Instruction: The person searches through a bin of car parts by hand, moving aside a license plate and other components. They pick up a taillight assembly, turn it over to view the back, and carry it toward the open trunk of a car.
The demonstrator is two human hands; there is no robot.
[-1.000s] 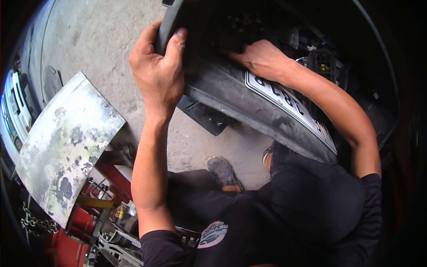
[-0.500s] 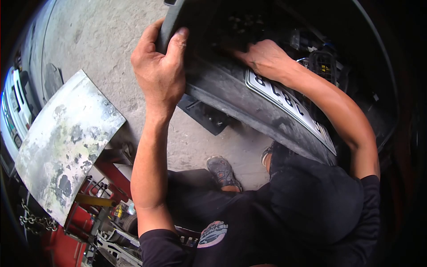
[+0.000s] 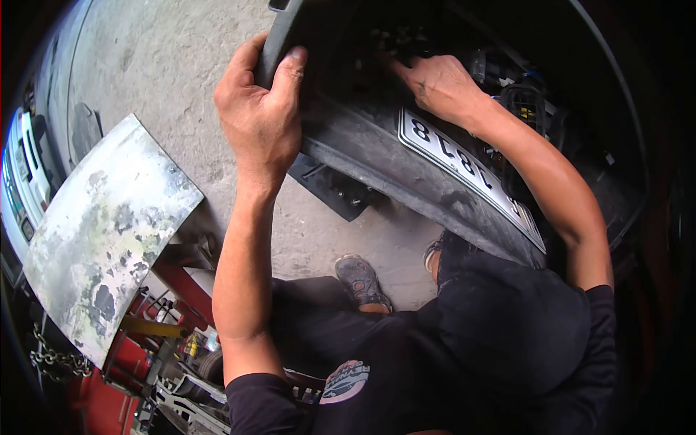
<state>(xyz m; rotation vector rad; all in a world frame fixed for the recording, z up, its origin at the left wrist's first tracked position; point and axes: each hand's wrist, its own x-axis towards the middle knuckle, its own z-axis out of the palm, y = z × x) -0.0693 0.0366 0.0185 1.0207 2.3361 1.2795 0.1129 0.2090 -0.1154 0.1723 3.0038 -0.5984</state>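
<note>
My left hand (image 3: 259, 109) is closed on the upper left rim of a dark plastic bin (image 3: 348, 148), thumb on the inner side and fingers round the outside. Inside the bin is my right hand (image 3: 438, 83), reaching toward small loose pieces (image 3: 402, 36) in the shadow. One finger points forward and the others are partly lost in the dark; nothing shows held. Below that hand, a white licence plate (image 3: 464, 167) with black characters leans along the bin's near wall, upside down to me. A black cage-like part (image 3: 523, 101) lies beside my right forearm.
A curved metal panel (image 3: 109, 239) with worn, peeling paint stands at the left. Red equipment (image 3: 116, 391), a chain (image 3: 54, 355) and car parts crowd the lower left. A flat black piece (image 3: 337, 190) is on the concrete floor (image 3: 304, 239) beneath the bin, ahead of my shoe (image 3: 360, 281).
My right hand has shifted slightly up and away from the plate, uncovering more of its characters. My left hand stays on the rim.
</note>
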